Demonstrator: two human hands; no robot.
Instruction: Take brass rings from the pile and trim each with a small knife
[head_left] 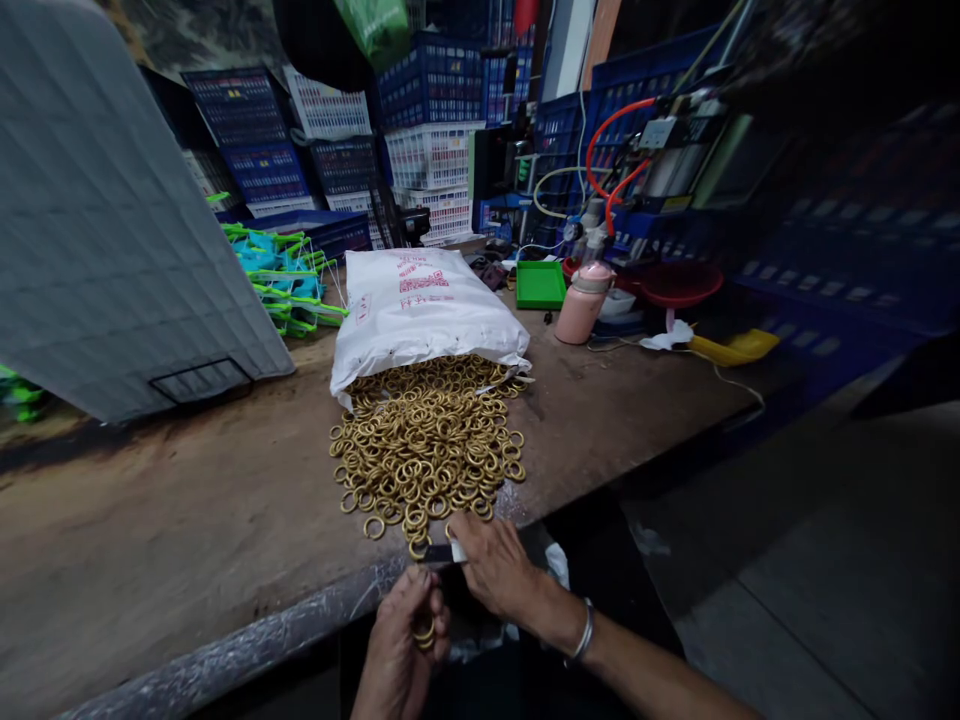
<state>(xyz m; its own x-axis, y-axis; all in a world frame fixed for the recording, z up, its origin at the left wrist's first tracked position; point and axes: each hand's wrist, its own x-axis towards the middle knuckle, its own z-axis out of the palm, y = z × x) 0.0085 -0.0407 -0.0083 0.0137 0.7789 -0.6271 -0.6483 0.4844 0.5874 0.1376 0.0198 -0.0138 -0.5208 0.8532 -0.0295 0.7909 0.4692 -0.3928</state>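
Observation:
My left hand [405, 640] is closed at the table's front edge, its fingers curled around gold-coloured metal rings [425, 636], of which a couple show. Just above it, my right hand [495, 565] grips a short flat tool [439, 553] with a dark blade and a white part by the fingers. The blade points left, over the edge of the table and close to my left fingertips. Beyond both hands spreads a heap of gold-coloured rings [420, 450]. They spill from the mouth of a white woven sack [427, 300] lying on its side with red print.
A grey panel [135, 220] stands on the left of the table [187, 510], near green and blue parts [281, 280]. On the right are a pink bottle [583, 305], a green tray [540, 286], a red dish [682, 285] and a yellow scoop [735, 347]. Crates [435, 155] are stacked behind.

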